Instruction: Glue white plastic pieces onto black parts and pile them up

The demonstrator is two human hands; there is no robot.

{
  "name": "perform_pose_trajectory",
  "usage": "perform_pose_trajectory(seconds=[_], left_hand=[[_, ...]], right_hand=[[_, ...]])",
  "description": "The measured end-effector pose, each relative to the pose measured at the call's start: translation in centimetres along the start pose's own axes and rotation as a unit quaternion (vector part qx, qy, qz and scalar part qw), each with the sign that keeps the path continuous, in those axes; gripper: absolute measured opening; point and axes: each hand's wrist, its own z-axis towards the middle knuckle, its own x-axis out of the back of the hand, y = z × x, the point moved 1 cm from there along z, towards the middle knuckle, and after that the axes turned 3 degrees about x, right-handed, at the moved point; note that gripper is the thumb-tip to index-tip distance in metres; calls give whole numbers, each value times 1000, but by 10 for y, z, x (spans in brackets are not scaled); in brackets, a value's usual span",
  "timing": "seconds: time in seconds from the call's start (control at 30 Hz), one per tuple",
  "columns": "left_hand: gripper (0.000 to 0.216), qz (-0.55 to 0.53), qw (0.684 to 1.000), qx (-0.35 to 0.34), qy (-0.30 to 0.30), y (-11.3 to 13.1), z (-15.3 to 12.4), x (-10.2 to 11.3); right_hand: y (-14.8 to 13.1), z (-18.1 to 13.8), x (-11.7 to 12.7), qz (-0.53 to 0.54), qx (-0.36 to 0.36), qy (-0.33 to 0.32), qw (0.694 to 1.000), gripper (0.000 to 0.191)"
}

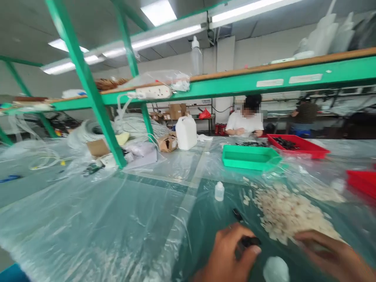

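My left hand (227,252), low in the middle of the view, is closed around a small black part (249,241) held between thumb and fingers. Just beyond it, another black piece (237,214) lies on the plastic-covered table. At the lower right, my right hand (335,250) reaches to the near edge of a heap of small whitish pieces (290,211). Its fingers are blurred but look stretched out and apart, with a dark gap between them. A whitish rounded object (276,269) sits between my hands, cut off by the frame's bottom edge.
A small white bottle (219,192) stands ahead of my left hand. Farther back are a green tray (251,157), a red tray (298,145) with black parts, and a white jug (186,132). Green shelf posts (88,86) rise on the left. Another person (246,119) sits opposite.
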Motion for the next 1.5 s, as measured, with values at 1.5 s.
perform_pose_trajectory(seconds=[1.5], left_hand=[[31, -245, 965, 40, -79, -1, 12, 6]], right_hand=[[-117, 19, -39, -2, 141, -105, 984, 16]])
